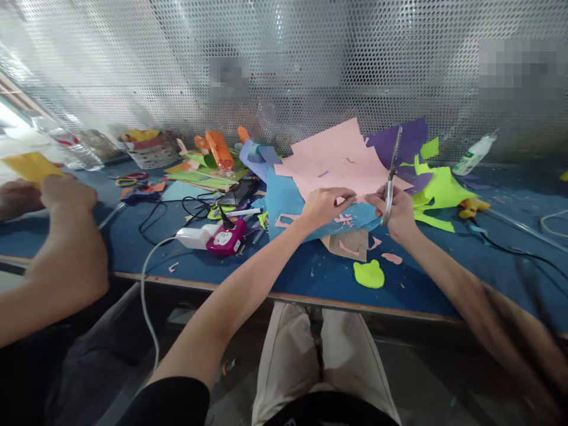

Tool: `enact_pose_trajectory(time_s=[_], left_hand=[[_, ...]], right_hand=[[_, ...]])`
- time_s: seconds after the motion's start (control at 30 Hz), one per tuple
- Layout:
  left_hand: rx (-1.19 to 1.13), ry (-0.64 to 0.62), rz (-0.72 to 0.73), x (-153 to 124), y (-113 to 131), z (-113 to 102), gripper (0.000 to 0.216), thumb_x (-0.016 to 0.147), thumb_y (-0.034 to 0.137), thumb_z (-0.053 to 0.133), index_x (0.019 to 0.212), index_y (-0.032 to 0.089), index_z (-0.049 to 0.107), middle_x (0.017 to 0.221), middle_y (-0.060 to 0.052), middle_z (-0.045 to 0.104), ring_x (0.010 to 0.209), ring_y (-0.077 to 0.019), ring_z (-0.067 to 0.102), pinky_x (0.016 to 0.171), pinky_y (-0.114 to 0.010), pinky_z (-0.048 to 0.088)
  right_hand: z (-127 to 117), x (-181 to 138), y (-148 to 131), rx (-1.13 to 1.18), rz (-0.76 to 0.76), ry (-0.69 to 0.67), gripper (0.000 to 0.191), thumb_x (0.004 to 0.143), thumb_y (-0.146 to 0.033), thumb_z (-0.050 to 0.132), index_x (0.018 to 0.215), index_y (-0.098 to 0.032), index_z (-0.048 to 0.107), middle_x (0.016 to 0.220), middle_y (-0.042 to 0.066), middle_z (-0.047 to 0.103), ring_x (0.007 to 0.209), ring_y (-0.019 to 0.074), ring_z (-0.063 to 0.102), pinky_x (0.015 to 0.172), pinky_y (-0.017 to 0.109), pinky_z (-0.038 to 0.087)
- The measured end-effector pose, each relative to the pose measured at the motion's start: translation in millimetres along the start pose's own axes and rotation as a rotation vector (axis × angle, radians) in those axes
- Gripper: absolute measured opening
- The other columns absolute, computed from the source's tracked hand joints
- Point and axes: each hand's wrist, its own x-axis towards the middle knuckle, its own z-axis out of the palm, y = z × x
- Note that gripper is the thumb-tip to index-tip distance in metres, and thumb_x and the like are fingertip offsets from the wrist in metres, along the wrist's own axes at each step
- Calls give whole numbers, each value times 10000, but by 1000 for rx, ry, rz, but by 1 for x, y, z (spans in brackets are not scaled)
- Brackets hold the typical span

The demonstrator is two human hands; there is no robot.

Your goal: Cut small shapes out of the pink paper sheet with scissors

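My right hand (398,212) is closed around a pair of scissors (392,163), whose blades point up and away from me. Its thumb and forefinger also reach a small pink paper piece (361,198). From the other side, my left hand (325,207) pinches that same piece. Behind the hands lies a large pink sheet (337,157) with cut edges, on top of a blue sheet (280,198). Thin pink scraps (344,220) are scattered on the blue one. Nearer me are a lime green cut-out shape (369,274) and a pink oval scrap (391,258).
Left of me, a co-worker's hands (66,192) hold yellow paper (32,167). A magenta power adapter (227,238) with a white charger (193,237) sits near the table edge. A glue bottle (474,155) stands tilted at right, beside lime paper (444,192). Perforated metal (310,77) rises behind.
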Motion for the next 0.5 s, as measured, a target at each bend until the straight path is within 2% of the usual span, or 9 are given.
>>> enact_pose_trajectory(time_s=[0.1,0.2,0.3,0.5], left_hand=[[14,4,2,0,-3,1,313,1001,454,622,1139,226,785,1057,-72,806,710,-151,648,741,-294,457],[38,-10,12,0,-5,2,351,992,456,644,1242,237,757,1102,-67,805,661,-133,626,726,-290,454],[58,-29,41,0,-4,1,340,1019,453,602,1228,244,768,1175,-76,793,696,-137,637,739,-290,456],[77,-55,93,0,-3,-1,340,1057,425,536,1182,235,788,1159,-83,792,781,-156,663,758,-286,453]], right_hand=[[1,-1,-3,5,3,-19,379,888,-576,733,934,-289,490,663,-43,595,588,170,578,515,299,371],[2,-2,-9,29,31,-5,400,829,-528,809,913,-283,504,607,-60,542,522,143,514,504,300,370],[3,-3,-12,15,40,5,419,780,-507,852,887,-287,512,603,-69,544,492,128,481,487,299,388],[4,-5,-12,-35,50,-20,385,788,-479,869,878,-284,549,660,-51,586,576,156,575,537,326,460]])
